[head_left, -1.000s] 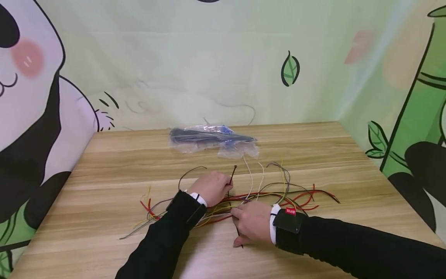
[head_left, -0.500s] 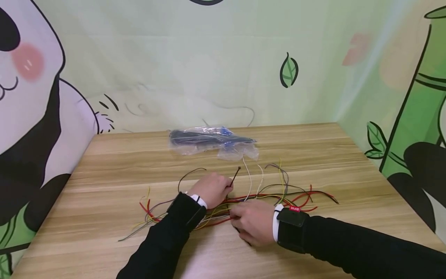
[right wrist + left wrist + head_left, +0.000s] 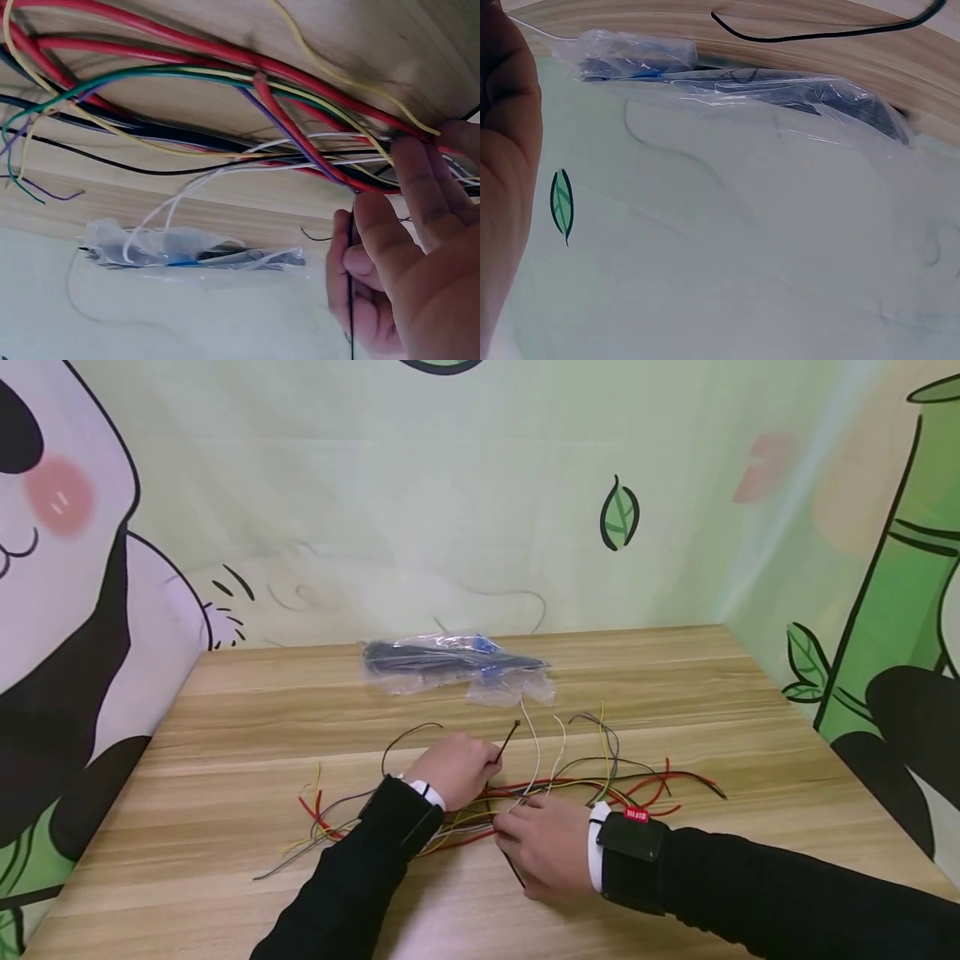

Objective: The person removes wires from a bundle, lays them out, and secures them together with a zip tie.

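Observation:
In the head view my left hand (image 3: 459,768) pinches a black cable tie (image 3: 507,742) between thumb and fingers, its head end sticking up beyond the hand. The tie slants across the long bundle of coloured wires (image 3: 480,811), and its tail runs down beside my right hand (image 3: 551,843). The right fingers touch the near side of the bundle, while the thumb lies apart from them by the tail. In the right wrist view, the right fingers (image 3: 384,229) look fairly straight against the wires, and the left hand (image 3: 364,315) holds the upright tie behind them.
A clear plastic bag (image 3: 457,664) of dark cable ties lies on the wooden table (image 3: 270,693) near its back edge. Loose wire ends (image 3: 697,777) fan out at both ends of the bundle. A panda-print cloth (image 3: 375,510) hangs behind.
The head end of the cable tie has tilted to the right. My right thumb has drawn in along the tie's tail, and the left hand has stayed nearly in place.

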Tool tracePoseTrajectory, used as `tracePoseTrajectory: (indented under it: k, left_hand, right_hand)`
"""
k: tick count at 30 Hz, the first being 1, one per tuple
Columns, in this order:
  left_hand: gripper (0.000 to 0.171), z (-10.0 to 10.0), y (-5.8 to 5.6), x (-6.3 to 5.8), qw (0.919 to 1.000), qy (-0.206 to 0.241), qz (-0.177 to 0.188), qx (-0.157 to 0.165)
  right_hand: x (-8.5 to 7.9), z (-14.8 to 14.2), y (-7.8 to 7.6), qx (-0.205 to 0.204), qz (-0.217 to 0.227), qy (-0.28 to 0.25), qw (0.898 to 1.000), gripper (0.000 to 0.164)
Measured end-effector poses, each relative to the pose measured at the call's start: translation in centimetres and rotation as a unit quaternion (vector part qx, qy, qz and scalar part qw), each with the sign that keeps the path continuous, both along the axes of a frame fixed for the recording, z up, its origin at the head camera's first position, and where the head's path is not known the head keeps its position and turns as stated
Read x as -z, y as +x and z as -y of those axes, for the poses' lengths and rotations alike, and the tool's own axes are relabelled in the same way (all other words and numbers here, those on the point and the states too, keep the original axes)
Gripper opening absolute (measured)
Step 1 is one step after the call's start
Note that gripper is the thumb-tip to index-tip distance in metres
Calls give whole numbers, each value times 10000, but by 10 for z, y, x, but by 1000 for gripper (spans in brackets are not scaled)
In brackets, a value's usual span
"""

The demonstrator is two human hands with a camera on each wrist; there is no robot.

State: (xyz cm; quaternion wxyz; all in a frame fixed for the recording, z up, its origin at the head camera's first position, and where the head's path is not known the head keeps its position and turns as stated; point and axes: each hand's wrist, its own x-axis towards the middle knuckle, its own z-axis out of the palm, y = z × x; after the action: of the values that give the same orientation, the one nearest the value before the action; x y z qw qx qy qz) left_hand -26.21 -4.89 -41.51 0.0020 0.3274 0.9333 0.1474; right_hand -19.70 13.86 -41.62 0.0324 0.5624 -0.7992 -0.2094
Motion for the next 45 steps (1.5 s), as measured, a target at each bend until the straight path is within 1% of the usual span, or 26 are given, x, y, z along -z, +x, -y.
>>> tracePoseTrajectory:
  k: [4, 6, 8, 11, 14, 19, 23, 26, 28, 30, 32, 34, 35, 36, 37, 38, 39, 41, 43, 45]
  left_hand:
    - [18, 0, 0, 1, 10000, 23, -1, 21]
    - [17, -1, 0, 1, 10000, 46, 2, 55]
    - [17, -1, 0, 2, 10000, 51, -8, 75]
    - [16, -1, 1, 2, 9999, 63, -34, 79]
    - [17, -1, 1, 1, 9999, 58, -68, 55]
    - [17, -1, 2, 1, 9999, 53, -84, 73]
    - [17, -1, 2, 1, 9999, 77, -90, 106]
    - [17, 0, 2, 1, 9999, 93, -79, 85]
    - [18, 0, 2, 0, 9999, 102, -59, 88]
    - [19, 1, 1, 0, 9999, 102, -63, 121]
    - [19, 1, 1, -1, 9998, 116, -77, 170]
    - [19, 1, 0, -1, 9996, 128, -97, 213]
    - [19, 2, 0, -1, 9996, 134, -111, 227]
    - [19, 2, -1, 0, 9995, 152, -136, 251]
    - [19, 3, -1, 0, 9994, 170, -152, 275]
    - [19, 3, -1, 0, 9992, 184, -182, 300]
    - [19, 4, -1, 0, 9991, 196, -204, 325]
    - [20, 5, -2, 1, 9988, 219, -244, 359]
    - [21, 5, -2, 1, 9987, 217, -265, 379]
    - [20, 6, -2, 2, 9987, 215, -257, 380]
  right_hand:
    - [2, 2, 3, -130, -139, -7, 9998, 58]
    - [5, 4, 5, -222, -367, -8, 9991, 54]
    - [8, 5, 7, -339, -698, -3, 9970, 47]
    - [13, 6, 10, -526, -1218, -86, 9911, 35]
    - [17, 8, 11, -696, -1543, -207, 9853, 30]
    - [24, 10, 9, -925, -1783, -368, 9789, 26]
    - [25, 13, 8, -1021, -1811, -389, 9774, 19]
    - [20, 14, 6, -840, -1628, -455, 9820, 11]
    - [16, 13, 5, -545, -1461, -649, 9856, 8]
    - [11, 10, 3, -187, -1289, -967, 9868, 9]
    - [7, 7, 1, 189, -1080, -1383, 9843, 12]
    - [4, 2, -1, 547, -624, -1909, 9781, 14]
    - [3, 0, -2, 692, -267, -2198, 9727, 12]
    - [1, -2, -3, 831, 156, -2484, 9649, 11]
    - [0, -4, -4, 963, 600, -2742, 9549, 10]
    - [0, -6, -5, 1088, 1080, -3008, 9413, 9]
    - [-1, -7, -6, 1236, 1566, -3229, 9252, 12]
    - [-2, -10, -7, 1579, 2509, -3552, 8865, 13]
    - [-1, -12, -9, 1915, 3262, -3841, 8422, 12]
    - [2, -11, -11, 2188, 3895, -4098, 7953, 8]
